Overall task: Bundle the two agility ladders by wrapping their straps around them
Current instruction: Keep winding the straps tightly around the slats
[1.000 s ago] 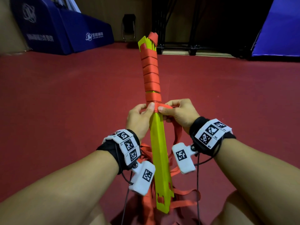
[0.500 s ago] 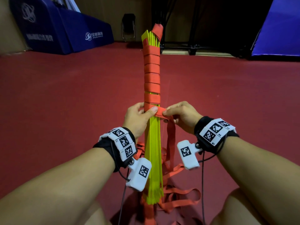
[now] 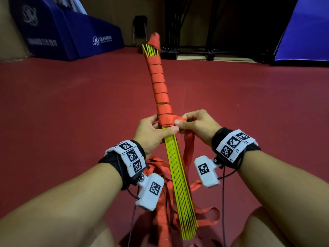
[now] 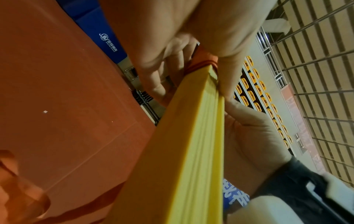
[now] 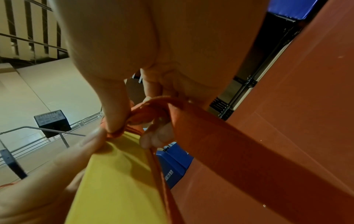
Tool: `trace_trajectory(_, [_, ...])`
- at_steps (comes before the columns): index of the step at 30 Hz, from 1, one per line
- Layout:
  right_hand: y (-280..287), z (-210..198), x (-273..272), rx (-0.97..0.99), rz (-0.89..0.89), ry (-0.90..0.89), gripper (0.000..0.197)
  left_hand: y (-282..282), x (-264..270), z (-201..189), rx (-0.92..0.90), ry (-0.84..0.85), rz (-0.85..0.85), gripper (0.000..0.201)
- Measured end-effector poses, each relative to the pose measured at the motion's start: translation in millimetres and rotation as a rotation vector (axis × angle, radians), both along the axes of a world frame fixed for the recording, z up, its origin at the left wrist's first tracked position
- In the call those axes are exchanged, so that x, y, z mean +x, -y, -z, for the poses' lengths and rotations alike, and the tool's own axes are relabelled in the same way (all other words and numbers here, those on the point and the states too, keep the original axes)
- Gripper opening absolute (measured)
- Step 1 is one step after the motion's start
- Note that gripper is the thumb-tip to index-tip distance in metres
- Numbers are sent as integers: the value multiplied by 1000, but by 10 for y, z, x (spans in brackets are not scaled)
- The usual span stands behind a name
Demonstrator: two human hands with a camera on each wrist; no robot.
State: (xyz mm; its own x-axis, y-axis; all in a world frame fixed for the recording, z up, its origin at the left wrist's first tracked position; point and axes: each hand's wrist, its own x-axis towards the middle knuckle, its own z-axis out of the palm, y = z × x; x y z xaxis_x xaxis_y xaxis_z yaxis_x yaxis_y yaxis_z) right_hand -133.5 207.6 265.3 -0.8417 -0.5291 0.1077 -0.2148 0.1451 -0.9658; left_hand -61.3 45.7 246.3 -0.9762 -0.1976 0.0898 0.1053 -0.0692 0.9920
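Tilted leftward now, rung bundle [image 3: 175,164] over red floor [image 3: 71,113], blue mats [image 3: 71,38] behind.

Since a second ago I see the stack of yellow rungs [image 3: 175,168] has rolled in the grip: then its broad flat face showed, now only the thin edges do. Its far end has tipped over to my left, where it stood almost straight up half a second back. The red strap [image 3: 161,94] has gained another turn, the lowest band now sitting just above the left hand [image 3: 153,132]. The right hand [image 3: 196,126] has carried the strap round to the right side, and seems to pinch it in a fold there.
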Motion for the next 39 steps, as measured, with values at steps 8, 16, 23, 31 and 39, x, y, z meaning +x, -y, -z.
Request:
trace_trajectory(8, [-12, -13, 37, -62, 8, 57, 40, -8, 24, -84, 50, 16, 41, 38])
trace_trajectory(16, [-9, -38, 64, -180, -7, 146, 31, -3, 20, -130, 122, 23, 58, 31])
trace_trajectory(23, [34, -30, 70, -216, -35, 187, 20, -37, 23, -134, 157, -16, 61, 23])
trace_trajectory(31, [79, -41, 101, -232, 4, 205, 13, -63, 30, -131, 225, -46, 67, 26])
trace_trajectory(39, [97, -28, 39, -222, 178, -23, 25, -102, -26, -109, 100, -30, -36, 25])
